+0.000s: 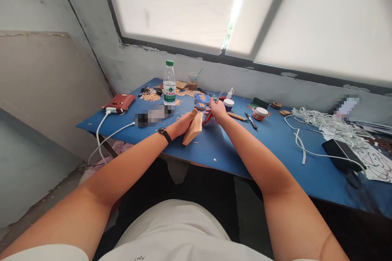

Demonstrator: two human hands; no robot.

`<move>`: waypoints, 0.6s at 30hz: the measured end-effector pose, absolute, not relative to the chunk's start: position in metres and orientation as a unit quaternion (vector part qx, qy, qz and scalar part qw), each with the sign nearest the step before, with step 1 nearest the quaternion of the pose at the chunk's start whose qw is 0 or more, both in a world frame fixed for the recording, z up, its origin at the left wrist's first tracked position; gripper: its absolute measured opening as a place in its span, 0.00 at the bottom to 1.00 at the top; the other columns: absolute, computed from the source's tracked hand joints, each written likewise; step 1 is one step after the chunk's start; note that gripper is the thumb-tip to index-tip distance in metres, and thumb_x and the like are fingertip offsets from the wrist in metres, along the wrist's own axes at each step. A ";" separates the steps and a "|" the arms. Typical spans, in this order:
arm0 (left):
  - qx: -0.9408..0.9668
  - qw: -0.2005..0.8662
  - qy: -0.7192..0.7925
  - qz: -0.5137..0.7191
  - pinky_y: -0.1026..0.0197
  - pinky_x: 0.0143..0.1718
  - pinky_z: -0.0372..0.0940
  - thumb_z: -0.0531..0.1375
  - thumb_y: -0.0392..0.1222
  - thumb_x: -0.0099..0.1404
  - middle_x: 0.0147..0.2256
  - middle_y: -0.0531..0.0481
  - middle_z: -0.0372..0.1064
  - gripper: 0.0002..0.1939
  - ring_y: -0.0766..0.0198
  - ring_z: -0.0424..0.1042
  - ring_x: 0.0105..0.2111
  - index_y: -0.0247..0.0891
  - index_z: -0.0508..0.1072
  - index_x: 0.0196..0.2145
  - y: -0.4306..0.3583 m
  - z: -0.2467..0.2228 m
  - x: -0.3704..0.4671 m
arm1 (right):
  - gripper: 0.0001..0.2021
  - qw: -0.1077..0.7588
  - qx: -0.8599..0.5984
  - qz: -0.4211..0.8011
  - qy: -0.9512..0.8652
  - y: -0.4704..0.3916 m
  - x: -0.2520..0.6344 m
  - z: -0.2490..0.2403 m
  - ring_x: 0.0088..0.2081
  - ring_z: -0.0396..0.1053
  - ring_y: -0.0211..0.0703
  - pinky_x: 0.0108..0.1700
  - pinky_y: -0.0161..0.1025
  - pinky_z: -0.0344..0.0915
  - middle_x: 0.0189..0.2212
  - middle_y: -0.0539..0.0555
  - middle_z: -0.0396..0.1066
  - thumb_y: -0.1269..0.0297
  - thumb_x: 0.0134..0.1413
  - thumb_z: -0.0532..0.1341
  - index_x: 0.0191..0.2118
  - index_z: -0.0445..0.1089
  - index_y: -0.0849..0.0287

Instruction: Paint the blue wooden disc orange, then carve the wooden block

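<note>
Evidently both hands are busy over the near half of a long blue desk, set just beside each other. The left hand, with a black wristwatch at its wrist, is clamped on a pale rectangular wooden block, its thumb along the upper end. The block stands tilted near the desk's front edge; whether it touches the surface is hard to tell. The right hand is closed around a red-handled tool with a slim metal tip, the tip pointing up and away from the body; its exact kind is unclear.

Just beyond the hands lie small blue-and-orange painted pieces. A clear plastic bottle with a green cap stands upright to the left, among scattered pale wood shavings. To the right are a white-lidded orange-brown jar and a black pen. A reddish-brown leather pouch lies near the left edge, and a tangled heap of white strips covers part of the far right.
</note>
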State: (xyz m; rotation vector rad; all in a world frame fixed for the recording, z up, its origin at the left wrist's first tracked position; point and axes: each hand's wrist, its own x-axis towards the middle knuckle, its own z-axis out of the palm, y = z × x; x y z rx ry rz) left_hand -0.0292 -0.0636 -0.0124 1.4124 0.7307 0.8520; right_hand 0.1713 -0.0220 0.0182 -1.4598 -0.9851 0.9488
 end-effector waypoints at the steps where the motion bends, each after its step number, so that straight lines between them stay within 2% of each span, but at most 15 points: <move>1: 0.618 0.619 0.316 0.368 0.55 0.35 0.69 0.65 1.00 0.71 0.31 0.50 0.71 0.51 0.59 0.69 0.31 0.42 0.75 0.40 -0.063 -0.013 -0.031 | 0.22 0.511 -0.617 0.386 -0.457 -0.028 0.178 0.020 0.29 0.74 0.39 0.30 0.36 0.77 0.37 0.49 0.77 0.41 0.89 0.70 0.46 0.68 0.50; 4: 0.634 0.609 0.306 0.364 0.56 0.34 0.70 0.65 1.01 0.69 0.32 0.49 0.72 0.53 0.59 0.69 0.31 0.41 0.77 0.39 -0.058 -0.018 -0.034 | 0.34 0.415 -0.585 0.311 -0.624 -0.045 0.197 0.020 0.28 0.69 0.40 0.31 0.38 0.68 0.31 0.50 0.76 0.24 0.83 0.70 0.39 0.68 0.50; 8: 0.651 0.580 0.300 0.385 0.56 0.34 0.68 0.66 1.02 0.66 0.33 0.49 0.71 0.53 0.58 0.70 0.32 0.42 0.77 0.39 -0.047 -0.025 -0.035 | 0.39 0.386 -0.498 0.180 -0.756 -0.064 0.205 0.011 0.34 0.64 0.46 0.40 0.45 0.64 0.29 0.48 0.67 0.14 0.78 0.63 0.36 0.66 0.48; 12: 0.671 0.544 0.296 0.407 0.53 0.40 0.72 0.66 0.98 0.71 0.35 0.48 0.72 0.49 0.53 0.74 0.38 0.43 0.77 0.40 -0.039 -0.027 -0.038 | 0.34 0.363 -0.443 0.144 -0.807 -0.075 0.196 0.004 0.36 0.63 0.50 0.44 0.49 0.65 0.31 0.50 0.65 0.20 0.83 0.56 0.39 0.65 0.47; 18: 0.713 0.502 0.265 0.411 0.47 0.55 0.77 0.69 0.90 0.75 0.43 0.44 0.76 0.44 0.44 0.80 0.51 0.40 0.81 0.48 -0.036 -0.025 -0.049 | 0.27 0.300 -0.408 0.129 -0.853 -0.081 0.194 0.005 0.38 0.67 0.53 0.44 0.50 0.66 0.36 0.55 0.73 0.30 0.86 0.59 0.48 0.75 0.50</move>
